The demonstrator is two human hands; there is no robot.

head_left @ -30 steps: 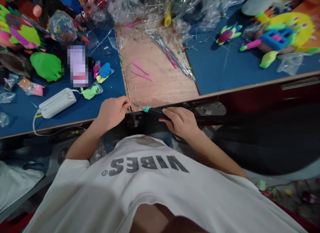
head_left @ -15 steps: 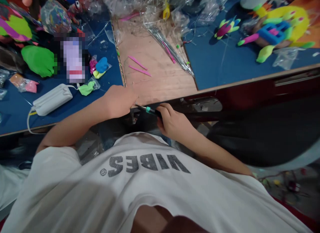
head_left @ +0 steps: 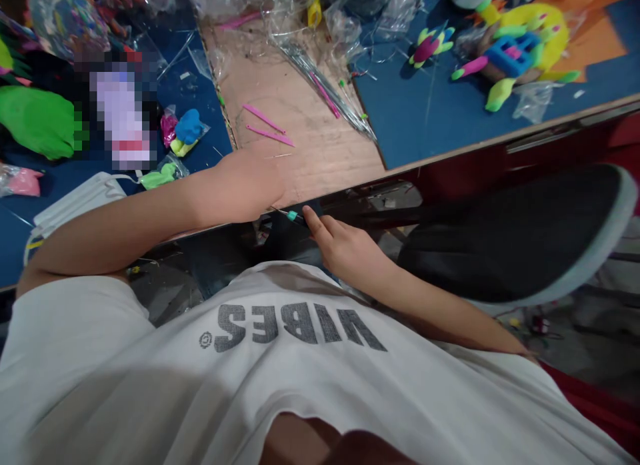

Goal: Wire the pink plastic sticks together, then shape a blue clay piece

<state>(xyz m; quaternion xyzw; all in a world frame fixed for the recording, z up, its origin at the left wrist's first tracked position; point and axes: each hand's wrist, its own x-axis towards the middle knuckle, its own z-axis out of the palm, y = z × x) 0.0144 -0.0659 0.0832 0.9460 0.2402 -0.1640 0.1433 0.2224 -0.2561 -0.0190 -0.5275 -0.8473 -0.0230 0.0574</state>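
Note:
My right hand is wrapped round a slim black-handled tool with a teal collar, just off the table's front edge. The tool's thin metal tip points left and reaches my left hand. That hand looks curled at the edge of the bare wooden strip; its fingers are blurred and turned from view, and whatever they hold is hidden. Two pink plastic needles lie on the wood beyond it. Farther back rests a bundle of thin metal rods with a pink stick among them.
At left are a pixelated lilac object, a white power bank-like box with a cable, and a green clay lump. Colourful clay figures stand at right. Clear plastic wrap crowds the back. A black seat is beside me.
The view has shifted, so the table items sit farther left and slightly higher. My left hand has moved a little over the wood's edge. My right hand still holds the tool.

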